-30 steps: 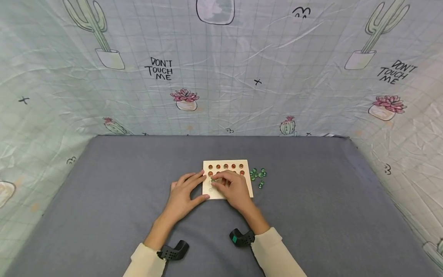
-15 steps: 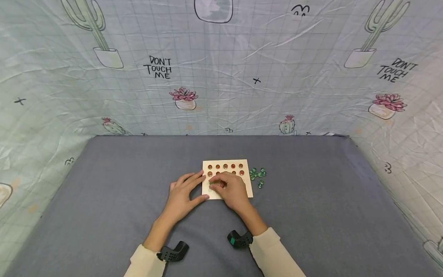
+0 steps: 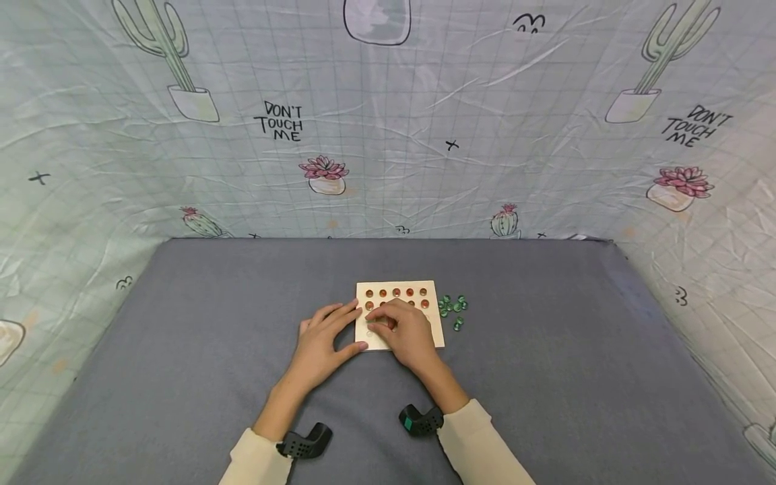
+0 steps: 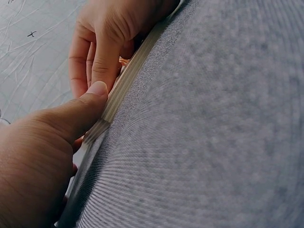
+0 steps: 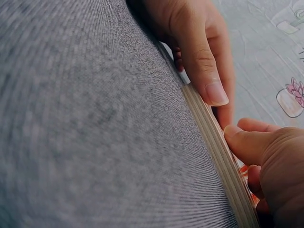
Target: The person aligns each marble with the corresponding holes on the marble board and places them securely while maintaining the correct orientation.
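A pale wooden board [image 3: 360, 337] with rows of round hollows lies on the grey cloth. Amber-red glass marbles [image 3: 397, 292] sit in its two far rows, partly covered by my right hand. My left hand [image 3: 315, 343] rests at the board's left side, its fingers extended at the left edge and its thumb at the near corner. Above the board's left part, my right hand [image 3: 412, 333] pinches a small green marble [image 3: 368, 321] between thumb and forefinger, mostly hidden by the fingertips. In both wrist views the board's layered edge [image 4: 124, 90] shows beside the two hands, but the marble does not.
Several loose green marbles [image 3: 457, 305] lie on the cloth just right of the board. Grey cloth [image 3: 545, 364] covers the table. A printed curtain [image 3: 388, 135] with cactus drawings hangs behind and at both sides.
My right hand has shifted slightly toward me and to the left over the board, and the pinched green marble now shows less. The left hand has stayed at the board's left side.
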